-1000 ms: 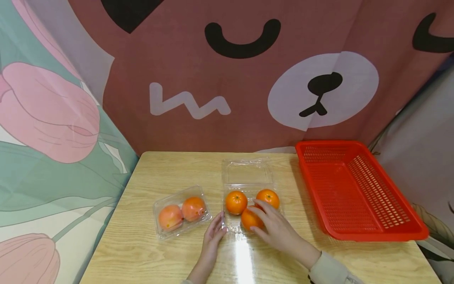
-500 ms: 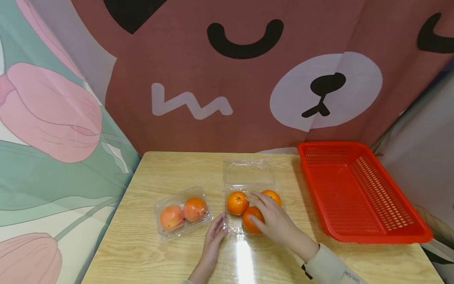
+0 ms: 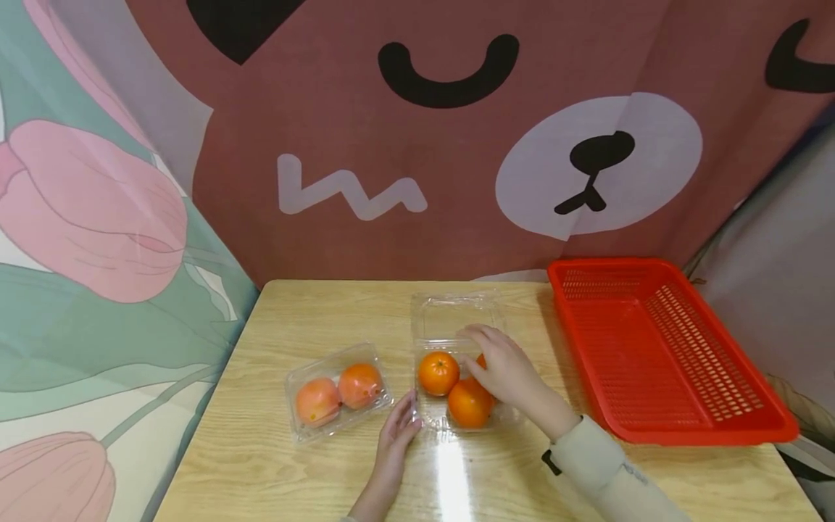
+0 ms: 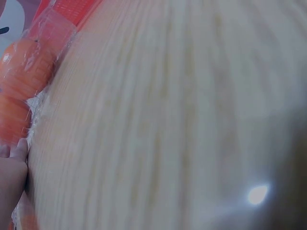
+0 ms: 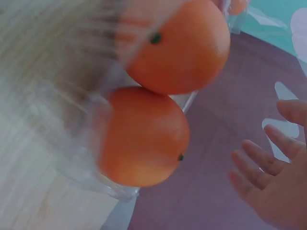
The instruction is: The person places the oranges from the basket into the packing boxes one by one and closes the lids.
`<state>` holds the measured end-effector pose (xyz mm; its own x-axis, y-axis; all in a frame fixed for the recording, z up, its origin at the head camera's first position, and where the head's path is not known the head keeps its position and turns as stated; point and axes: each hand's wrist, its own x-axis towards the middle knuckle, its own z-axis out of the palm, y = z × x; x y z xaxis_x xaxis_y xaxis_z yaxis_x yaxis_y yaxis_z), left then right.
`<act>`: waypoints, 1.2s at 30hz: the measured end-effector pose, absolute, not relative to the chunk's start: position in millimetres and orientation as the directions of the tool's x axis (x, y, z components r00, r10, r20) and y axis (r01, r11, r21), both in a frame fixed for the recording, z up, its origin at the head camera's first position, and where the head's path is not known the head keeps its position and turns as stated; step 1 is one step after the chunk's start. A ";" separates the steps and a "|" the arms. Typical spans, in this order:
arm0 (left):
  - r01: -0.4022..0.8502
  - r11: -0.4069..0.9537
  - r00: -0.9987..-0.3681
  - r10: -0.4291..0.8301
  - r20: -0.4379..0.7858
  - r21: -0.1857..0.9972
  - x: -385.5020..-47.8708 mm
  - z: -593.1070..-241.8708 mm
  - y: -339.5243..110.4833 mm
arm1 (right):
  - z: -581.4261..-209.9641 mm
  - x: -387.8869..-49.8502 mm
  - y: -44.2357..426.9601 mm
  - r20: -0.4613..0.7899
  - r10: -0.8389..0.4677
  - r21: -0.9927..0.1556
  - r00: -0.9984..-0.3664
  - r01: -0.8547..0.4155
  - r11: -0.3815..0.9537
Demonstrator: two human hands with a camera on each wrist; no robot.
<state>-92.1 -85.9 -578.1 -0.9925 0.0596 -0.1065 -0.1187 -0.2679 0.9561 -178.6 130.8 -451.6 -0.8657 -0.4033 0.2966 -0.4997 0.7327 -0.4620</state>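
A clear plastic clamshell box (image 3: 427, 420) lies with its lid folded back. Three oranges sit in it: a left orange (image 3: 438, 373), a front orange (image 3: 470, 403), and a right orange (image 3: 481, 360) mostly hidden behind my right hand (image 3: 509, 370). That hand hovers over the right part of the box, fingers spread and holding nothing; the right wrist view has it apart from two oranges (image 5: 144, 139). My left hand (image 3: 393, 435) rests at the box's front left corner, fingers extended along its wall. In the left wrist view, its thumb (image 4: 20, 151) touches the clear plastic.
Left of the box is another clear plastic pack (image 3: 303, 433) with two orange-pink fruits (image 3: 317, 401) inside. A red perforated basket (image 3: 701, 431) stands at the table's right side. Printed cloth (image 3: 326, 246) hangs behind the wooden table (image 3: 261, 478).
My right hand has lifted off the front orange and moved back toward the lid, over the right orange. The left hand stays at the box's corner.
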 end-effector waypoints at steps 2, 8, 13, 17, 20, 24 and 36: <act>-0.125 -0.269 -0.992 0.061 -0.113 0.955 -91.8 -578.0 -85.9 | -448.5 -184.9 130.8 0.289 -0.403 -0.464 -0.868 -0.495 0.735; -0.139 -0.262 -0.990 0.062 -0.127 0.955 -92.6 -577.9 -85.6 | -440.2 -207.7 132.0 0.222 -0.386 -0.477 -0.895 -0.445 0.758; -0.138 -0.264 -0.990 0.062 -0.126 0.955 -93.6 -577.4 -85.4 | -435.5 -226.3 135.0 0.086 -0.326 -0.503 -0.941 -0.323 0.801; -0.139 -0.269 -0.990 0.060 -0.128 0.953 -92.8 -576.5 -85.5 | -435.3 -242.9 137.6 0.037 -0.296 -0.494 -0.955 -0.275 0.825; -0.135 -0.267 -0.991 0.057 -0.124 0.954 -91.6 -575.9 -85.5 | -435.9 -254.9 140.1 0.008 -0.272 -0.482 -0.962 -0.242 0.842; -0.134 -0.259 -0.991 0.058 -0.123 0.956 -91.0 -576.1 -85.7 | -438.2 -269.1 143.8 -0.038 -0.247 -0.454 -0.968 -0.203 0.868; -0.110 -0.284 -0.993 0.068 -0.094 0.953 -91.5 -574.5 -85.3 | -458.4 -295.5 155.5 -0.118 -0.212 -0.370 -0.970 -0.156 0.916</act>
